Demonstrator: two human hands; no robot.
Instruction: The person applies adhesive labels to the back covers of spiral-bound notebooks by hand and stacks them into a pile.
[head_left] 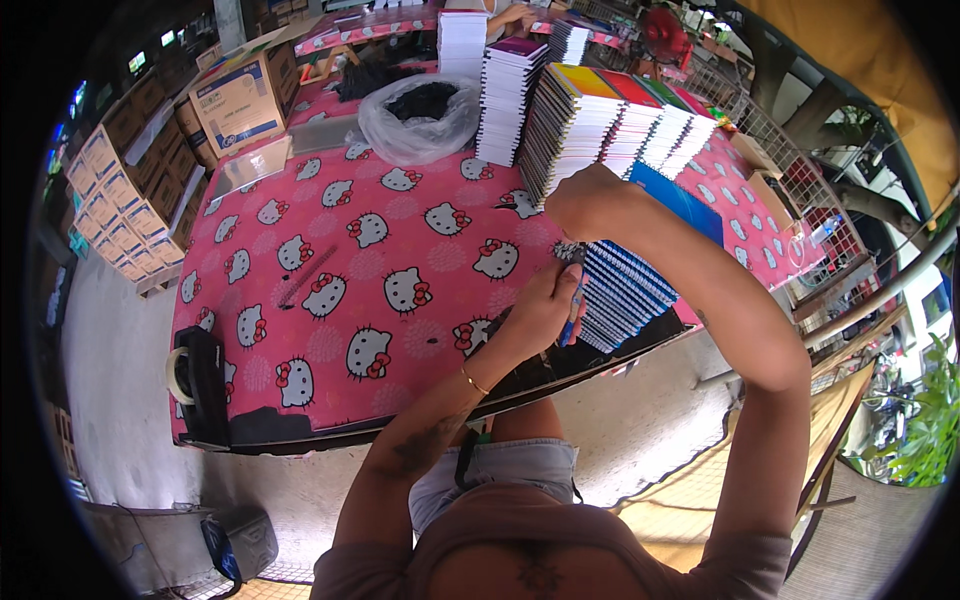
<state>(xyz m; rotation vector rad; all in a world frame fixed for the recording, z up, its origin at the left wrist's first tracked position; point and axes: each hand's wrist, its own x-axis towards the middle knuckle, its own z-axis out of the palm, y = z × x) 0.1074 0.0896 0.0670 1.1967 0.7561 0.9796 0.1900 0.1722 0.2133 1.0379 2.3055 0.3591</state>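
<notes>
A stack of spiral-bound notebooks with blue covers (680, 200) lies at the table's right front, its white-and-dark coil edges (625, 295) facing me. My left hand (545, 310) is closed around a slim blue-handled tool (572, 318), which looks like pliers, beside the stack's left corner. The tool's dark tip lies close under my right hand. My right hand (595, 205) is bent over that same corner with its fingers curled downward. What those fingers pinch, if anything, is hidden behind the hand.
Tall notebook stacks with coloured covers (590, 82) stand just beyond my hands. A clear plastic bag with black contents (420, 115) sits left of them. A black tape dispenser (205, 385) stands at the pink tablecloth's (330, 230) left front. Cartons (235, 105) are at the far left.
</notes>
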